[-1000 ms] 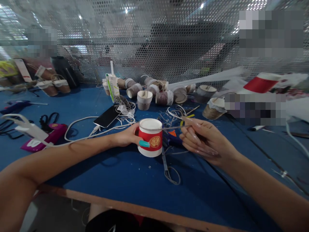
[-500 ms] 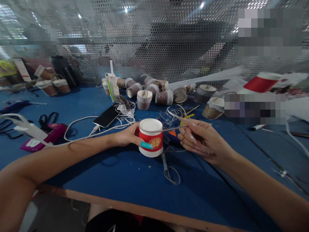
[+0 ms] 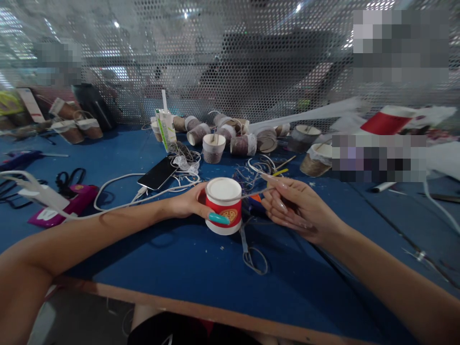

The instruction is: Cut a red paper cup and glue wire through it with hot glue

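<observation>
A red and white paper cup with a gold emblem stands upside down on the blue table, its white base on top. My left hand is wrapped round its left side, the thumb with a turquoise nail across the front. A thin grey-brown cord runs round the cup near its top and stretches right. My right hand pinches this cord between thumb and forefinger, apart from the cup. Just right of the cup's foot lie scissors, partly hidden behind it.
Several cord-wrapped cups crowd the back by a perforated metal screen. A phone with a white cable lies left of centre, near a purple power strip. A glue gun rests at far left.
My right hand has shifted slightly left and nearer the cup with the cord. My left hand keeps its hold, and the cup's top looks slightly more tipped toward me.
</observation>
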`<state>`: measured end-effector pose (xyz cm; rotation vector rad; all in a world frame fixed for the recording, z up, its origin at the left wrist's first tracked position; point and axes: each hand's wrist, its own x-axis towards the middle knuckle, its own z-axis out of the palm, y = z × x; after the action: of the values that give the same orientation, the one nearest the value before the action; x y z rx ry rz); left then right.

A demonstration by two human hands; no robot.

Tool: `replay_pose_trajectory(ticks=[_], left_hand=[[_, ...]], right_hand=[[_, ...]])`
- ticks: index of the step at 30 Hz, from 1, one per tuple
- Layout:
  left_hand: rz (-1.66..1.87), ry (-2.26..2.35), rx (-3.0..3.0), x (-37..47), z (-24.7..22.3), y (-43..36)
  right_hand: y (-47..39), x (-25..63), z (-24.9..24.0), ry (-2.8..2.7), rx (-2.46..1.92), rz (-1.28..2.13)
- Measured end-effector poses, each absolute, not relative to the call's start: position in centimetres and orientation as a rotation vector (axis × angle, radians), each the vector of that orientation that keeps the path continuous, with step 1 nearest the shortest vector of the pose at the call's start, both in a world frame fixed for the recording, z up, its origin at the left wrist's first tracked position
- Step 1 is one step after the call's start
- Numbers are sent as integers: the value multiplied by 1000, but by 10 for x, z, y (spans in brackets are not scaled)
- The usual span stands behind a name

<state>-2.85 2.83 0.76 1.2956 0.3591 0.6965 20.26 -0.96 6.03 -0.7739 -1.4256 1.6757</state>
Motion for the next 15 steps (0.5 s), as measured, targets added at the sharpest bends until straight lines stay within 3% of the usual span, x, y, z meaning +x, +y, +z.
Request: replay_pose_trajectory(ticks=[15], left_hand=[[725,336,1251,-26,9,27]], right_hand=[[-10,202,57,-1396,-823,1683]])
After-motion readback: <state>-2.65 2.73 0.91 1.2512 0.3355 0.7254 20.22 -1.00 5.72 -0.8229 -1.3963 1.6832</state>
